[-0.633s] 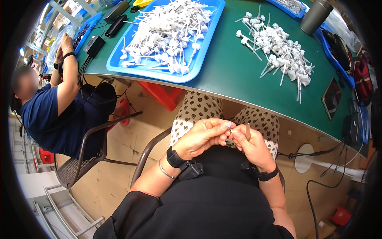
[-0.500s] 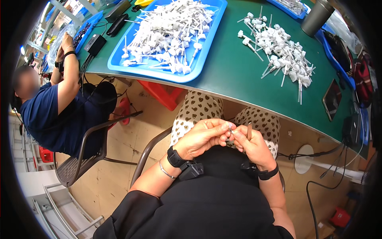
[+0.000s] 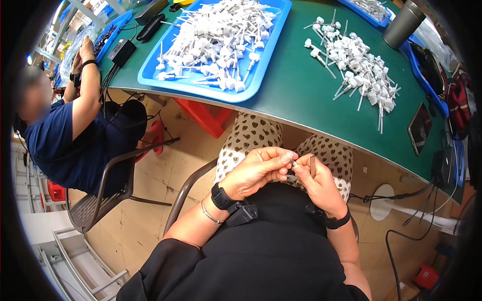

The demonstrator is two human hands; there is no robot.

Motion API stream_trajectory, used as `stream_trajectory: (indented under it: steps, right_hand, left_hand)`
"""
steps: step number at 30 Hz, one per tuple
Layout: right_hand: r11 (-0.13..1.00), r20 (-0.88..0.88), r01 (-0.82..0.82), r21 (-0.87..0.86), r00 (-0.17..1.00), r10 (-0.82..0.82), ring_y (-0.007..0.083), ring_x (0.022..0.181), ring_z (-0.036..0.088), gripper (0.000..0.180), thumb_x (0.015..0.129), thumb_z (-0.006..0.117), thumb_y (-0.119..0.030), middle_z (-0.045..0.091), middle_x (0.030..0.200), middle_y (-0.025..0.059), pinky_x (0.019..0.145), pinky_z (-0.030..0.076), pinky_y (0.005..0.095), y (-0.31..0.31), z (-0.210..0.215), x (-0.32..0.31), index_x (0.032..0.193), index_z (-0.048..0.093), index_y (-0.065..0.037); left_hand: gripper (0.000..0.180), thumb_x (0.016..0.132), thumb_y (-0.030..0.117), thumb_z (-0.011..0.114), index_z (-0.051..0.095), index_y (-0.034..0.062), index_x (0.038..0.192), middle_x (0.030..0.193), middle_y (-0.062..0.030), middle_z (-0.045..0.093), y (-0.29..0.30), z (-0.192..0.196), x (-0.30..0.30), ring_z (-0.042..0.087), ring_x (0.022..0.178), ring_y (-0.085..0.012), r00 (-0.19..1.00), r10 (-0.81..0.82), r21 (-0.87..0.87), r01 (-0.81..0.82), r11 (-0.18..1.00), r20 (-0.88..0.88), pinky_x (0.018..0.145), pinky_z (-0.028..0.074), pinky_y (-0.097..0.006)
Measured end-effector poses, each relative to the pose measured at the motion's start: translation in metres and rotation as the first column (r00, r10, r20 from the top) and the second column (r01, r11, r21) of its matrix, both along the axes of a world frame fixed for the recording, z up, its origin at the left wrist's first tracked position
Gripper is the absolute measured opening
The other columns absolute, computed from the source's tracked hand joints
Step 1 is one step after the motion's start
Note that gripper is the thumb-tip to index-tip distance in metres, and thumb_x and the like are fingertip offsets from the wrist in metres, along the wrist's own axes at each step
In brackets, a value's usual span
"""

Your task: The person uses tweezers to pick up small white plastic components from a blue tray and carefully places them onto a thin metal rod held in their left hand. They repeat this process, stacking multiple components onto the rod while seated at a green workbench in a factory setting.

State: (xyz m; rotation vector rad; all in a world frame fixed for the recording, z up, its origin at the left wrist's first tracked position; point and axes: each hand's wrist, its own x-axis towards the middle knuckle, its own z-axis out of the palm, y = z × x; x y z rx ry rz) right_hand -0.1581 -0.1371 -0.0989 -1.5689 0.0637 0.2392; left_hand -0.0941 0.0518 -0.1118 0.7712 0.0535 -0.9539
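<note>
Over my lap, my left hand [image 3: 258,170] and my right hand [image 3: 320,184] meet fingertip to fingertip. Between them is a small shiny metal-looking piece [image 3: 293,163], mostly covered by the fingers. My left thumb and fingers pinch it, and my right thumb and fingertips close on its other side. A narrow, flat brownish-grey strip [image 3: 313,165] sticks up from my right hand; its kind cannot be made out. Beyond my hands, on the table, a blue tray [image 3: 246,95] holds a heap of white plastic parts [image 3: 216,37] with thin metal stems.
A loose pile of similar white parts [image 3: 359,67] lies on the green table [image 3: 296,95]. At the right are a phone [image 3: 419,128], a dark cylinder [image 3: 401,24] and a blue bin [image 3: 427,75]. A co-worker [image 3: 70,120] sits at the left. A red stool [image 3: 208,118] stands under the table.
My hands stay almost in place; the right fingers and the strip have shifted slightly, and more of the small metal-looking piece shows. The view has tilted a little.
</note>
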Motion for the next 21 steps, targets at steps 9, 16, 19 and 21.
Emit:
stream_trajectory:
  steps: [9, 16, 19, 21]
  right_hand:
    - [0.994, 0.067, 0.024, -0.110, 0.998, -0.017, 0.0087, 0.068, 0.049, 0.016, 0.101, 0.056, -0.016, 0.057, 0.074, 0.0020, 0.064, 0.045, 0.0260, 0.0005, -0.0031, -0.0012, 0.095, 0.057, -0.001]
    - [0.995, 0.066, -0.017, -0.103, 0.998, 0.024, 0.0094, 0.067, 0.051, 0.021, 0.101, 0.055, -0.019, 0.057, 0.072, 0.0026, 0.063, 0.045, 0.0266, -0.0004, -0.0007, -0.0005, 0.093, 0.059, 0.000]
    - [0.998, 0.064, -0.037, -0.058, 0.997, 0.040, 0.0087, 0.065, 0.050, 0.024, 0.102, 0.054, -0.021, 0.056, 0.071, 0.0011, 0.060, 0.044, 0.0258, -0.0007, -0.0010, 0.0001, 0.093, 0.060, 0.000]
    - [0.998, 0.024, -0.058, 0.020, 0.998, 0.057, 0.0076, 0.062, 0.048, 0.025, 0.102, 0.054, -0.022, 0.054, 0.069, -0.0006, 0.058, 0.042, 0.0245, -0.0018, -0.0023, 0.0004, 0.092, 0.060, 0.000]
  left_hand:
    - [0.032, 0.099, 0.020, 0.060, 0.061, -0.0046, 0.120, 0.093, -0.0021, 0.065, 0.0018, 0.0021, 0.0017, 0.062, 0.077, -0.0078, 0.999, -0.013, -0.026, 0.012, 1.000, -0.035, 0.076, 0.056, -0.025]
    - [0.028, 0.098, 0.019, 0.060, 0.064, -0.0026, 0.115, 0.090, -0.0012, 0.065, -0.0001, 0.0001, 0.0022, 0.059, 0.075, -0.0066, 0.999, -0.031, -0.021, 0.030, 0.999, -0.045, 0.070, 0.052, -0.022]
    - [0.025, 0.098, 0.018, 0.061, 0.065, -0.0015, 0.114, 0.089, -0.0011, 0.065, -0.0009, -0.0026, 0.0036, 0.057, 0.074, -0.0063, 0.997, -0.046, -0.032, 0.044, 0.999, -0.066, 0.067, 0.049, -0.021]
    - [0.024, 0.097, 0.017, 0.062, 0.066, -0.0011, 0.113, 0.088, -0.0013, 0.065, -0.0006, -0.0034, 0.0050, 0.057, 0.075, -0.0062, 0.995, -0.067, -0.042, 0.064, 0.997, -0.069, 0.066, 0.048, -0.020]
